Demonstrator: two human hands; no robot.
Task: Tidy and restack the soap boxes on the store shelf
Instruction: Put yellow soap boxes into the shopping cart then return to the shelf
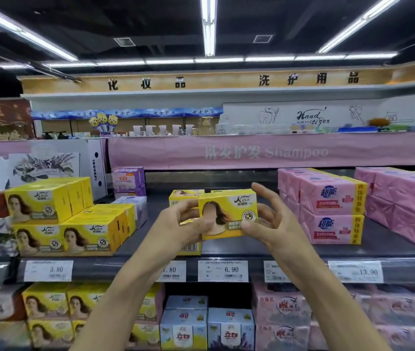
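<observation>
My two forearms reach up from the bottom of the view and meet at a yellow soap box (228,214) that I hold between them, lifted above the front of the grey shelf (226,250). My left hand (179,228) grips its left end, thumb laid over the printed front and fingers curled round behind. My right hand (268,221) pinches the lower right corner with thumb and forefinger, while the remaining fingers spread loose and open above the box's right edge. Just behind and below the held box, touching my left hand, stand more yellow boxes (186,196), one with its barcode facing me. Price tags (222,271) line the shelf edge beneath. To the left on the same shelf sits a yellow stack (69,224) of the same soap, two layers high. To the right, well apart, are pink soap packs (333,211). Farther back stand purple boxes (128,182), under a pink shampoo banner (264,152).
</observation>
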